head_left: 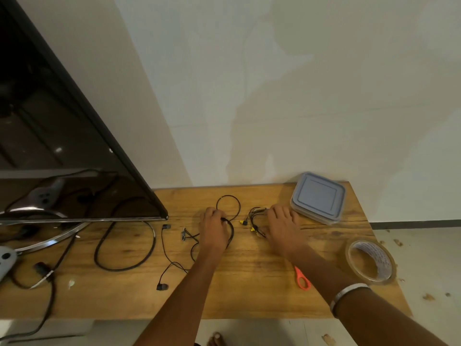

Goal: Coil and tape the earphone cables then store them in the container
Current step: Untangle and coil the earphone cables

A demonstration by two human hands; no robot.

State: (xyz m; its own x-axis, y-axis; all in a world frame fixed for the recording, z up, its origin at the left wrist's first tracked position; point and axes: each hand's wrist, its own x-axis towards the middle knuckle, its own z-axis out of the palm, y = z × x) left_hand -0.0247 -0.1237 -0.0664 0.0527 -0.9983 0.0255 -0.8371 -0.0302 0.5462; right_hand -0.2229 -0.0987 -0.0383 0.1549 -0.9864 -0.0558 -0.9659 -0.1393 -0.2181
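Note:
My left hand [214, 227] rests on the wooden table [249, 290], its fingers closed on a black earphone cable [228, 204] that loops behind it. A second black earphone [166, 265] trails off to its left, one bud near the table's front. My right hand [283, 226] lies on a tangle of black cable with yellow tips [252, 221]; whether it grips the tangle I cannot tell. A grey lidded container [318, 197] sits closed just behind my right hand. A roll of clear tape [370, 262] stands at the right edge. Orange-handled scissors [302, 279] lie partly under my right forearm.
A large black TV screen [62, 146] on a curved metal stand [50, 242] fills the left side. A thick black power cable [124, 248] loops beneath it. A grey game controller [6, 260] sits at the far left edge. A white wall lies behind the table.

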